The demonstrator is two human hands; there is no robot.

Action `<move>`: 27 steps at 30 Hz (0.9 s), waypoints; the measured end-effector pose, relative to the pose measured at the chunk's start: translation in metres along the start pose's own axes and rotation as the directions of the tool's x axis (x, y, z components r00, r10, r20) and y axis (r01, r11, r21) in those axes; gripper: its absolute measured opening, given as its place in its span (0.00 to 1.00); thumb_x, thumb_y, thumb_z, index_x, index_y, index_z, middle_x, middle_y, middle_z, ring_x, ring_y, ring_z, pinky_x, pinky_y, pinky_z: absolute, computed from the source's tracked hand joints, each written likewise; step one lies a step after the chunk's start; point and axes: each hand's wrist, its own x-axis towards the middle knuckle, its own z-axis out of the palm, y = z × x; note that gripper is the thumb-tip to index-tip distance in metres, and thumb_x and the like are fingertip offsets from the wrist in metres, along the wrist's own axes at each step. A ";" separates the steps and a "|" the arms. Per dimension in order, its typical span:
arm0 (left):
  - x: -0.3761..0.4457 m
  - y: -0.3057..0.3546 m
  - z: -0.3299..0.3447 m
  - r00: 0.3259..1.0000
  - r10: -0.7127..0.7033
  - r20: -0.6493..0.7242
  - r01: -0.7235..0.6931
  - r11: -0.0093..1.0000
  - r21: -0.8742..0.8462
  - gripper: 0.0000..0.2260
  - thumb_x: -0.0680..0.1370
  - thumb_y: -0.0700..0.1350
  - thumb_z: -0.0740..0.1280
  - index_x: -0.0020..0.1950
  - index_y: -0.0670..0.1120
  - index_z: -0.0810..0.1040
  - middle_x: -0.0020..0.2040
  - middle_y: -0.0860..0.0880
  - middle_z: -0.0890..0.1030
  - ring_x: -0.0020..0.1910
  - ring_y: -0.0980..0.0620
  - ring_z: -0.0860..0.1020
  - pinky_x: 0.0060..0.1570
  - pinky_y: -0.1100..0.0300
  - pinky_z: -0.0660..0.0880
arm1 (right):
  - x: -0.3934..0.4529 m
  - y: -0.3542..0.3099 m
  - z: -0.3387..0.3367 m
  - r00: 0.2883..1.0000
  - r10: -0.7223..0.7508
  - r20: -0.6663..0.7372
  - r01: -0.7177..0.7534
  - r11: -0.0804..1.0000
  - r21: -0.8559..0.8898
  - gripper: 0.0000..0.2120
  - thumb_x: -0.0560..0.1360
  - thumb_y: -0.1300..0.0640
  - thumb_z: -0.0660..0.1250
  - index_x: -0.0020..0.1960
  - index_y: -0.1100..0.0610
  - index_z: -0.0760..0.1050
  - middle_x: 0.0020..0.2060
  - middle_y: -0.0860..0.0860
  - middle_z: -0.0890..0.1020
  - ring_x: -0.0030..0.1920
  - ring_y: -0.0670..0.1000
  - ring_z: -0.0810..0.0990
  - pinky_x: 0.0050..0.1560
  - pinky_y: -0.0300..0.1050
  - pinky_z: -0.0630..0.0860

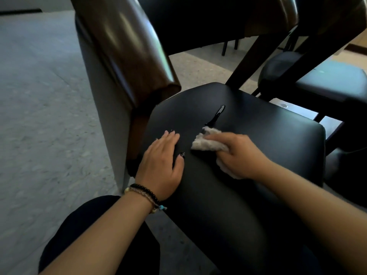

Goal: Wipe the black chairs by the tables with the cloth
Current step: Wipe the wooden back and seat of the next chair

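A black padded chair seat (248,120) fills the middle of the head view, with its brown backrest (127,56) rising at the left. A dark streak of liquid (216,115) runs across the seat. My right hand (240,153) grips a crumpled white cloth (204,142) and presses it on the seat just below the streak. My left hand (160,165) lies flat on the seat's left part, fingers straight, beside the cloth and not touching it.
A second black chair seat (325,80) stands at the right. A dark table underside (208,20) and its slanted legs (256,54) hang over the far end of the seat. Grey speckled floor (39,116) spreads to the left. My dark-clad knee (89,225) is at the bottom.
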 end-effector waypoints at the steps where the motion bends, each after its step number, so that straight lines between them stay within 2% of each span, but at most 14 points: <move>1: -0.001 0.000 0.001 1.000 0.000 -0.020 0.000 1.000 -0.006 0.25 0.78 0.50 0.55 0.75 0.44 0.63 0.76 0.48 0.64 0.76 0.54 0.57 0.75 0.58 0.51 | 0.007 0.005 -0.004 0.999 0.044 -0.013 -0.044 0.999 0.014 0.23 0.72 0.62 0.60 0.62 0.44 0.78 0.61 0.47 0.80 0.62 0.47 0.76 0.58 0.28 0.63; 2: -0.001 -0.001 0.002 0.999 -0.004 -0.038 0.003 1.000 -0.020 0.26 0.78 0.50 0.55 0.76 0.44 0.62 0.76 0.48 0.64 0.76 0.54 0.57 0.75 0.58 0.50 | 0.016 0.009 -0.008 0.995 0.091 -0.031 -0.091 0.996 0.007 0.23 0.73 0.64 0.60 0.61 0.44 0.79 0.62 0.47 0.80 0.64 0.48 0.75 0.58 0.29 0.64; 4: 0.000 -0.002 0.003 0.997 -0.016 -0.073 0.012 0.998 -0.061 0.26 0.78 0.50 0.55 0.76 0.43 0.62 0.76 0.47 0.63 0.76 0.53 0.58 0.75 0.57 0.51 | 0.029 0.007 -0.007 0.984 0.161 -0.072 -0.165 0.984 -0.060 0.21 0.75 0.64 0.60 0.61 0.45 0.78 0.67 0.47 0.76 0.67 0.52 0.73 0.62 0.38 0.68; 6: 0.000 -0.004 0.003 0.995 -0.031 -0.099 0.020 0.994 -0.107 0.26 0.78 0.49 0.56 0.76 0.43 0.61 0.76 0.47 0.64 0.76 0.52 0.59 0.75 0.57 0.52 | 0.025 -0.007 -0.001 0.984 0.152 -0.092 -0.162 0.981 -0.105 0.21 0.75 0.63 0.60 0.62 0.45 0.78 0.68 0.47 0.75 0.66 0.53 0.74 0.63 0.43 0.68; 10: 0.000 -0.006 0.005 0.991 -0.043 -0.128 0.019 0.983 -0.182 0.25 0.79 0.47 0.55 0.76 0.43 0.61 0.74 0.46 0.66 0.74 0.53 0.62 0.74 0.58 0.55 | -0.027 -0.035 0.003 1.000 -0.022 -0.006 0.021 0.998 -0.058 0.22 0.72 0.62 0.62 0.64 0.49 0.78 0.61 0.49 0.81 0.61 0.51 0.78 0.57 0.34 0.65; 12: -0.001 -0.008 0.006 0.987 -0.041 -0.155 0.011 0.981 -0.194 0.24 0.79 0.47 0.55 0.75 0.43 0.63 0.73 0.47 0.67 0.73 0.53 0.63 0.73 0.57 0.57 | -0.050 -0.041 0.003 0.993 -0.111 0.050 0.115 0.990 -0.077 0.24 0.69 0.60 0.62 0.64 0.50 0.78 0.61 0.49 0.81 0.62 0.50 0.77 0.60 0.34 0.65; 14: -0.002 -0.008 0.006 0.983 -0.040 -0.177 0.002 0.977 -0.212 0.24 0.79 0.46 0.55 0.75 0.43 0.64 0.73 0.47 0.68 0.72 0.55 0.64 0.73 0.54 0.60 | -0.053 -0.035 0.000 0.987 -0.140 0.074 0.144 0.988 -0.059 0.26 0.68 0.60 0.61 0.66 0.50 0.77 0.64 0.49 0.79 0.68 0.50 0.73 0.67 0.41 0.66; 16: -0.003 -0.007 0.007 0.981 -0.041 -0.191 -0.003 0.974 -0.227 0.23 0.79 0.45 0.56 0.74 0.43 0.64 0.72 0.48 0.69 0.72 0.56 0.64 0.72 0.52 0.62 | -0.038 -0.024 -0.005 0.997 -0.064 0.051 0.067 0.996 -0.051 0.27 0.70 0.61 0.59 0.67 0.47 0.75 0.67 0.49 0.76 0.71 0.51 0.70 0.71 0.49 0.66; 18: -0.005 -0.008 0.008 0.976 -0.061 -0.210 0.010 0.972 -0.235 0.23 0.79 0.45 0.56 0.74 0.43 0.65 0.72 0.48 0.69 0.72 0.55 0.64 0.72 0.52 0.62 | -0.015 -0.014 -0.008 0.992 0.107 -0.064 -0.110 0.993 -0.042 0.23 0.74 0.62 0.59 0.66 0.46 0.75 0.65 0.49 0.77 0.69 0.52 0.72 0.66 0.42 0.66; 19: -0.006 -0.008 0.008 0.972 -0.083 -0.221 0.028 0.970 -0.241 0.23 0.79 0.45 0.56 0.74 0.43 0.65 0.72 0.48 0.68 0.73 0.55 0.63 0.72 0.53 0.62 | -0.008 -0.014 -0.006 0.975 0.184 -0.120 -0.189 0.982 -0.025 0.21 0.76 0.61 0.60 0.65 0.44 0.76 0.64 0.49 0.78 0.66 0.53 0.74 0.60 0.38 0.66; 20: -0.007 -0.008 0.009 0.967 -0.110 -0.229 0.051 0.967 -0.250 0.23 0.79 0.46 0.56 0.74 0.44 0.65 0.73 0.48 0.68 0.73 0.55 0.63 0.73 0.54 0.60 | -0.004 -0.019 -0.002 0.965 0.212 -0.154 -0.217 0.976 -0.016 0.20 0.76 0.60 0.60 0.64 0.43 0.76 0.64 0.48 0.78 0.64 0.53 0.75 0.57 0.38 0.67; 24: -0.011 -0.008 0.010 0.964 -0.152 -0.219 0.095 0.963 -0.251 0.23 0.79 0.46 0.53 0.75 0.45 0.63 0.74 0.50 0.66 0.73 0.59 0.60 0.72 0.68 0.50 | -0.027 -0.051 0.015 1.000 -0.023 -0.008 0.022 0.996 -0.089 0.23 0.76 0.55 0.61 0.70 0.45 0.72 0.68 0.48 0.75 0.67 0.52 0.72 0.64 0.45 0.68; 25: -0.012 -0.009 0.010 0.964 -0.152 -0.217 0.093 0.962 -0.257 0.24 0.79 0.47 0.53 0.75 0.45 0.63 0.73 0.51 0.66 0.74 0.59 0.59 0.72 0.69 0.49 | -0.034 -0.052 0.012 0.997 -0.061 0.046 0.064 0.995 -0.076 0.24 0.75 0.56 0.62 0.72 0.47 0.70 0.68 0.49 0.74 0.69 0.51 0.70 0.66 0.45 0.68; 27: -0.013 -0.010 0.010 0.963 -0.161 -0.218 0.090 0.948 -0.304 0.24 0.79 0.47 0.53 0.75 0.46 0.62 0.72 0.55 0.64 0.74 0.57 0.60 0.75 0.61 0.53 | -0.042 -0.046 0.002 0.983 -0.114 0.144 0.121 0.992 -0.041 0.26 0.76 0.58 0.63 0.73 0.48 0.68 0.70 0.49 0.72 0.72 0.49 0.66 0.68 0.35 0.61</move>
